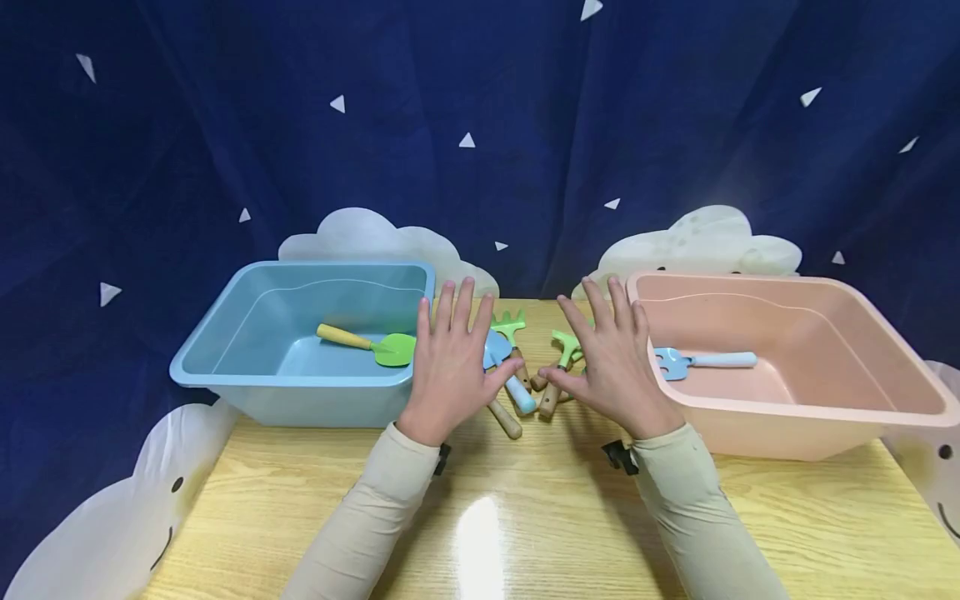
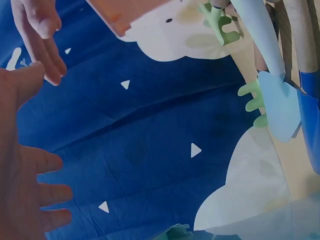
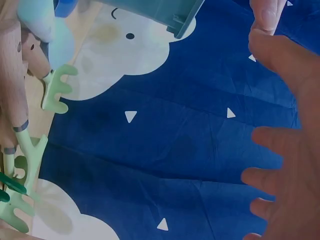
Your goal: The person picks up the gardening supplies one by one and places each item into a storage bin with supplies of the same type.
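Observation:
Both hands are held up with fingers spread and hold nothing. The left hand [image 1: 452, 358] is beside the right end of the blue tub [image 1: 300, 381], and the right hand [image 1: 617, 367] is beside the left end of the pink tub [image 1: 795, 407]. Between and below them lies a pile of small garden tools: a light blue trowel [image 2: 281, 105], a green rake [image 1: 510, 323], another green rake [image 3: 31, 155] with a wooden handle, and a dark blue tool [image 2: 311, 125]. The hands partly hide this pile in the head view.
A green trowel [image 1: 393, 350] with a yellow handle lies in the blue tub. In the pink tub is a light blue slotted tool [image 1: 672, 364] with a pale handle. A wooden table [image 1: 555, 517] carries everything, with a dark blue curtain [image 1: 525, 167] behind.

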`<control>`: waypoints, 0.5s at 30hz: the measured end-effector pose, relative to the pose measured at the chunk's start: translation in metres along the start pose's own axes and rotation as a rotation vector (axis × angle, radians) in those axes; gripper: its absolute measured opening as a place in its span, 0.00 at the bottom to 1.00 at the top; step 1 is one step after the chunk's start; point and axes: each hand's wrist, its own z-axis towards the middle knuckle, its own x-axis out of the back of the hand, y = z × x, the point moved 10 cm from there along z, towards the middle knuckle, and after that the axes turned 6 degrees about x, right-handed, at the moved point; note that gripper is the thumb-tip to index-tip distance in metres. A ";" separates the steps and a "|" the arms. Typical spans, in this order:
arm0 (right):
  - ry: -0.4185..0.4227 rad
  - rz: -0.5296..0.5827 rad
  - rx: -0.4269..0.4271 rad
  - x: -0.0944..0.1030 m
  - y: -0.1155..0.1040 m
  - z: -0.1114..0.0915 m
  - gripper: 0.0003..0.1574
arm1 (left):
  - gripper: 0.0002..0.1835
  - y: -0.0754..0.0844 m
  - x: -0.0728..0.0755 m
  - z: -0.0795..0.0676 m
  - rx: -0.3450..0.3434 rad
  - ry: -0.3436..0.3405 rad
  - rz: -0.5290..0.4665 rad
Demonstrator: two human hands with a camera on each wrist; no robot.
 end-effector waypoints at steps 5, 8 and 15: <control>0.004 -0.013 0.010 -0.001 -0.001 0.000 0.57 | 0.47 0.000 0.002 -0.002 -0.015 0.032 -0.017; 0.015 -0.017 0.005 -0.001 0.000 0.000 0.53 | 0.46 0.001 0.004 -0.002 -0.026 0.050 -0.023; 0.244 0.103 0.059 0.021 -0.002 0.001 0.33 | 0.31 0.003 0.012 -0.002 -0.079 0.124 -0.081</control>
